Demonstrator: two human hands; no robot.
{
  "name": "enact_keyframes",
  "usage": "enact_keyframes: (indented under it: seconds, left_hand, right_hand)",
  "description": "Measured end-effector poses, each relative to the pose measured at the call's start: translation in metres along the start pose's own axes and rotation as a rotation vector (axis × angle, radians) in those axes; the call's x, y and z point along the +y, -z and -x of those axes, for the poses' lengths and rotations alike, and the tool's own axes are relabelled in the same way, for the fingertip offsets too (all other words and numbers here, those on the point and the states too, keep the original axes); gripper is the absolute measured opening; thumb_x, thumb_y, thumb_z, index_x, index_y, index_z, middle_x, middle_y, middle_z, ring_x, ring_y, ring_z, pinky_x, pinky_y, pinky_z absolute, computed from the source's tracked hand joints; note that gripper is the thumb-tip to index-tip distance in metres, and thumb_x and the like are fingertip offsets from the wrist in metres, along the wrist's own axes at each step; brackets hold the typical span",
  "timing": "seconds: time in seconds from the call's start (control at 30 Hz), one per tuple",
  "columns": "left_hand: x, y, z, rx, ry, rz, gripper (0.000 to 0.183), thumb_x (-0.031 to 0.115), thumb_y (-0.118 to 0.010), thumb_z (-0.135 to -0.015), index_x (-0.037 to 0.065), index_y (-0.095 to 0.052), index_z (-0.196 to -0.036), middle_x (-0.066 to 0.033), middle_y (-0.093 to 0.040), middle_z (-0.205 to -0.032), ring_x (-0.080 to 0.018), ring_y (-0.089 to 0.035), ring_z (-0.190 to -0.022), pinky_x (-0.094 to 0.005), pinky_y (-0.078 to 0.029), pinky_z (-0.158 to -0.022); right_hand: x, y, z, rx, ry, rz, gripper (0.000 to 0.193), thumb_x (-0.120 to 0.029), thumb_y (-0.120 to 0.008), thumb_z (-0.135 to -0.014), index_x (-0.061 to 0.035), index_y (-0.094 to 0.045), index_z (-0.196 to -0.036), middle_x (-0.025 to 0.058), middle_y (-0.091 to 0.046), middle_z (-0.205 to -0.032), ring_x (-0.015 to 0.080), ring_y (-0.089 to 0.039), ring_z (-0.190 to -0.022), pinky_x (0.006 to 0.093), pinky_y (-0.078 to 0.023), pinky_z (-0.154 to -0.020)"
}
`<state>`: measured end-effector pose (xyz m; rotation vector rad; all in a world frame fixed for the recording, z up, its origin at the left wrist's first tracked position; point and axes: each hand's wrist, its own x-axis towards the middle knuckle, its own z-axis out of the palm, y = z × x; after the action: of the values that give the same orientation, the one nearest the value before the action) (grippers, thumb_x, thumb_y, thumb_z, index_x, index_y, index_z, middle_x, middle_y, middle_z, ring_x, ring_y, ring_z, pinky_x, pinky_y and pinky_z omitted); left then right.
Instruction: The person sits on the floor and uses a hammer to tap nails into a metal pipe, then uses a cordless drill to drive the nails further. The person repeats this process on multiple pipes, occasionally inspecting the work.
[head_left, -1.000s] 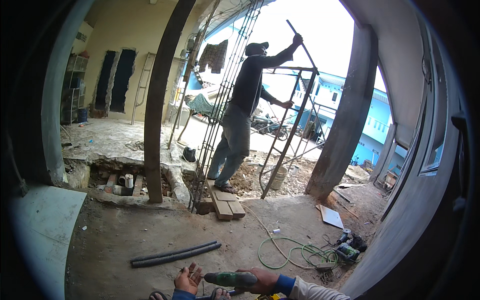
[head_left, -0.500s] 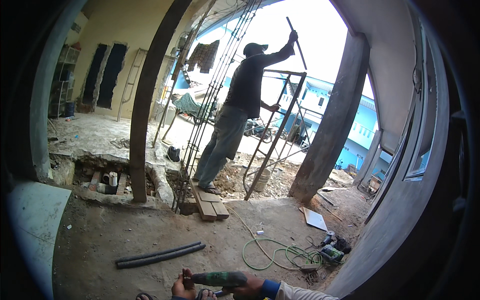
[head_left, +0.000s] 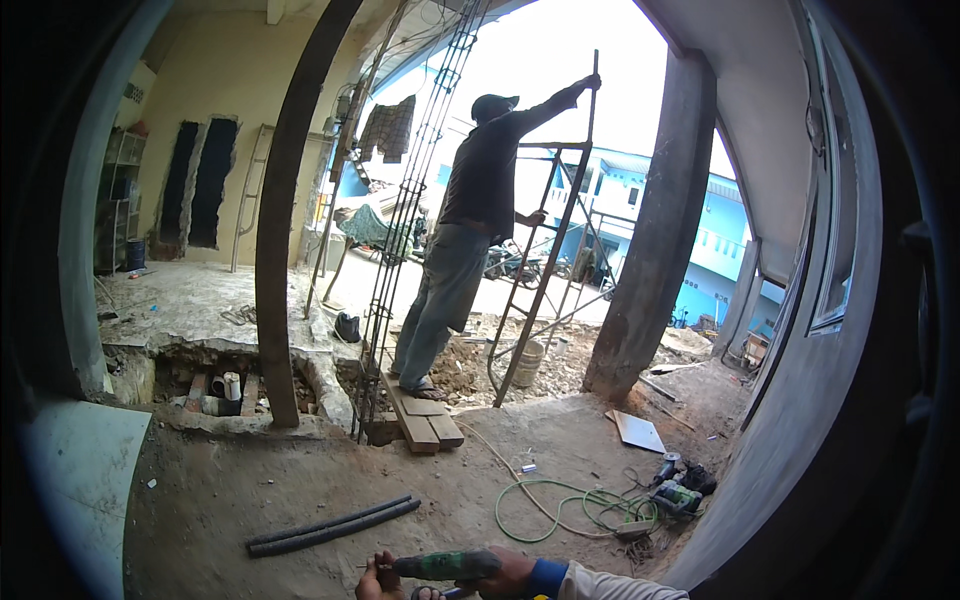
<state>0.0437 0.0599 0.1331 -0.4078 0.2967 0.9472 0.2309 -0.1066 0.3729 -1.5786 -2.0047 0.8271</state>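
At the lower edge, my right hand (head_left: 512, 574) is wrapped round the rear of a slim green-and-black power tool (head_left: 440, 566), which lies level and points left. My left hand (head_left: 377, 580) is at the tool's front end, fingers drawn together. A thin piece seems to stick out by those fingertips, too small to name. Under the tool, part of a foot in a sandal (head_left: 428, 593) shows. Beyond my hands, two dark ribbed rods or tubes (head_left: 335, 527) lie side by side on the dirty floor.
A person (head_left: 470, 220) stands on wooden planks (head_left: 420, 425), holding a metal scaffold frame (head_left: 545, 270) and an upright bar. Upright rebar (head_left: 400, 230) rises beside a broken pit (head_left: 215, 375). Green cable (head_left: 545, 485), power tools (head_left: 678, 495) and a white panel (head_left: 637, 432) lie right.
The person's raised arm has come down and forward, and the bar has gone from slanted to upright above the scaffold. My view has shifted slightly; my hands keep the power tool between them.
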Motion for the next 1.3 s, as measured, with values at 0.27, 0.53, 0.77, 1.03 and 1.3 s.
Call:
enact_keyframes:
  seconds: [0.27,0.53,0.77,1.03,1.3]
  left_hand:
    - [-0.003,-0.004,0.010,0.022,-0.034,-0.161,0.020,0.019,-0.056,-0.112,0.003,-0.066,-0.108,-0.0111,-0.076,-0.102,-0.0305,-0.076,-0.104,-0.0488,-0.065,-0.095]
    - [0.001,0.008,-0.003,0.140,-0.006,-0.259,0.020,0.018,-0.057,-0.111,0.001,-0.067,-0.110,-0.0125,-0.076,-0.104,-0.0315,-0.075,-0.103,-0.0500,-0.065,-0.095]
    - [-0.006,-0.007,0.023,-0.086,0.110,-0.212,0.026,0.025,-0.057,-0.111,0.003,-0.069,-0.118,-0.0109,-0.077,-0.112,-0.0274,-0.075,-0.107,-0.0459,-0.063,-0.097]
    - [-0.005,-0.026,0.040,-0.156,0.027,-0.462,0.022,0.025,-0.058,-0.111,0.008,-0.069,-0.119,-0.0078,-0.078,-0.113,-0.0242,-0.075,-0.107,-0.0431,-0.063,-0.095]
    - [0.010,-0.026,0.038,-0.172,0.072,-0.514,0.020,0.023,-0.058,-0.111,0.010,-0.069,-0.121,-0.0061,-0.079,-0.117,-0.0242,-0.074,-0.109,-0.0441,-0.063,-0.094]
  right_hand:
    - [0.004,0.007,0.012,0.001,-0.041,0.033,0.030,-0.027,-0.073,-0.096,-0.0068,-0.073,-0.119,0.0201,-0.076,-0.104,0.0376,-0.073,-0.094,0.0454,-0.057,-0.085]
    - [0.024,0.012,0.011,-0.055,0.014,0.246,0.063,-0.040,-0.084,-0.086,-0.0148,-0.061,-0.140,0.0196,-0.076,-0.102,0.0444,-0.072,-0.095,0.0511,-0.056,-0.083]
    - [0.028,0.014,0.012,-0.063,0.079,0.181,0.066,-0.038,-0.084,-0.086,-0.0109,-0.060,-0.141,0.0209,-0.076,-0.104,0.0444,-0.072,-0.096,0.0509,-0.057,-0.084]
    - [0.026,0.008,0.009,-0.116,0.144,0.017,0.076,-0.029,-0.075,-0.091,-0.0073,-0.048,-0.159,0.0264,-0.073,-0.126,0.0454,-0.072,-0.105,0.0461,-0.056,-0.092]
    - [0.026,0.004,0.003,-0.167,0.140,0.340,0.084,-0.025,-0.077,-0.085,-0.0134,-0.045,-0.162,0.0221,-0.076,-0.118,0.0454,-0.072,-0.104,0.0514,-0.056,-0.088]
